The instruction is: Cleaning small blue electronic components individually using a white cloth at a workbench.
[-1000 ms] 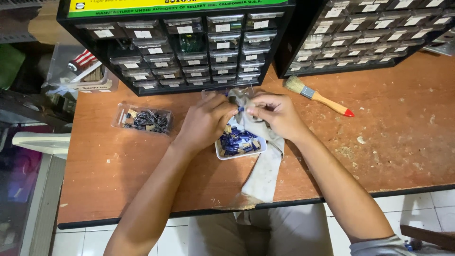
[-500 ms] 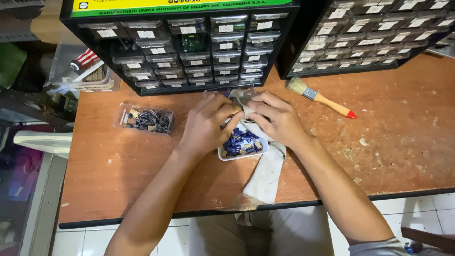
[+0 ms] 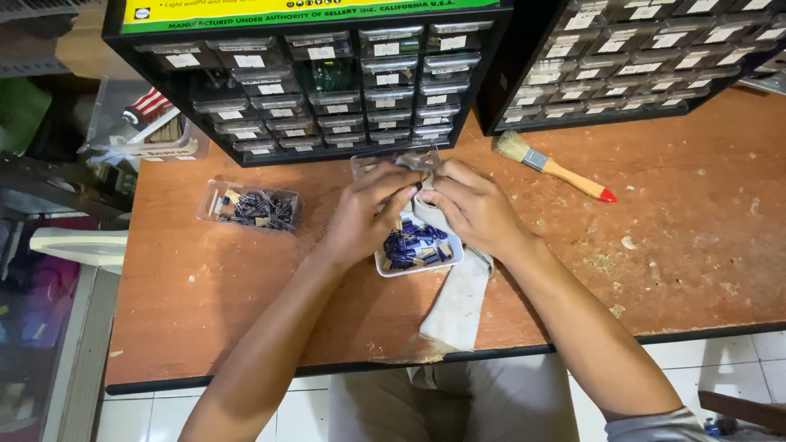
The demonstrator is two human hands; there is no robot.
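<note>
My left hand point(image 3: 367, 214) and my right hand point(image 3: 470, 205) meet over a small clear plastic drawer point(image 3: 395, 159) near the middle of the wooden table point(image 3: 671, 270). Both hands pinch a dirty white cloth point(image 3: 457, 299) against the drawer. The cloth trails down over the table's front edge. Just below my fingers sits a white tray point(image 3: 419, 263) filled with small blue components point(image 3: 413, 245).
Two black cabinets of small labelled drawers point(image 3: 327, 82) point(image 3: 647, 65) stand along the back. A clear box of dark components point(image 3: 252, 208) lies to the left. A paintbrush point(image 3: 557, 167) with a wooden handle lies to the right. Clutter and a white chair point(image 3: 78, 245) stand left of the table.
My hands have shifted slightly up toward the cabinet, working the cloth on the clear drawer. The tray and box have not moved.
</note>
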